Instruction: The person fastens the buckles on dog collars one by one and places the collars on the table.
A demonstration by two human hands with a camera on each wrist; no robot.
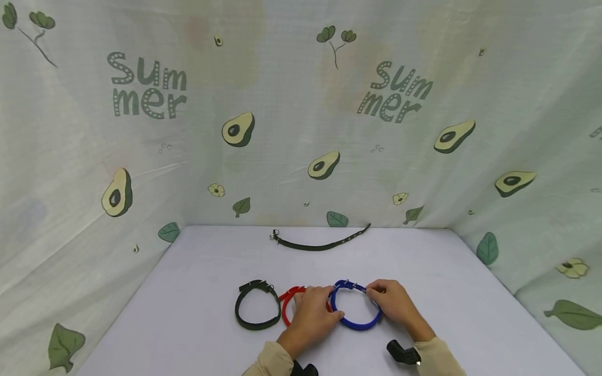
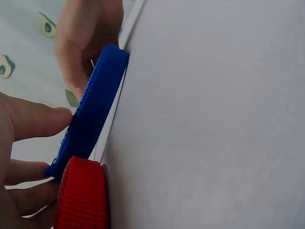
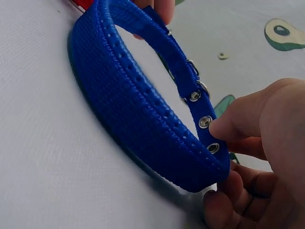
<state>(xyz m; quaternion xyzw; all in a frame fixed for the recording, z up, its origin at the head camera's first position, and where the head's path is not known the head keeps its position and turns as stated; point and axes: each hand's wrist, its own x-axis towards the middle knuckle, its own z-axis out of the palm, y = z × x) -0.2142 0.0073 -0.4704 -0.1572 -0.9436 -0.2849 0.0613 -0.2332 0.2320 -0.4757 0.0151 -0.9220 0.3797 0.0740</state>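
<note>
- A buckled blue nylon collar (image 1: 355,308) is being held on edge on the white table (image 1: 188,292), at about the 6 o'clock side of the tabletop as the head camera is seeing it.
- The right hand (image 1: 395,305) is being closed on the collar's 3 o'clock side: in the right wrist view the eyeleted strap end is being pinched between thumb and curled fingers (image 3: 228,129), just beside the metal eyelets (image 3: 205,121).
- The left hand (image 1: 312,313) is being laid against the collar's 9 o'clock side; in the left wrist view a thumb (image 2: 35,119) is being pressed to the outer face of the webbing, while the other fingers are being kept loosely bent. Whether they are wrapping the band cannot be told.
- A red collar (image 1: 289,303) is being touched by the blue one at 9 o'clock and is being partly covered by the left hand; a dark green collar (image 1: 256,310), closed in a loop, is being left just beyond it.
- An unbuckled dark strap (image 1: 320,243) is lying flat at 12 o'clock, well apart, near the avocado-print cloth (image 1: 301,130).
- For good handling, the loop is probably best being steadied from both sides, with the pinch being kept close to the eyelets so the webbing is not being twisted, and the red collar not being dragged along.
</note>
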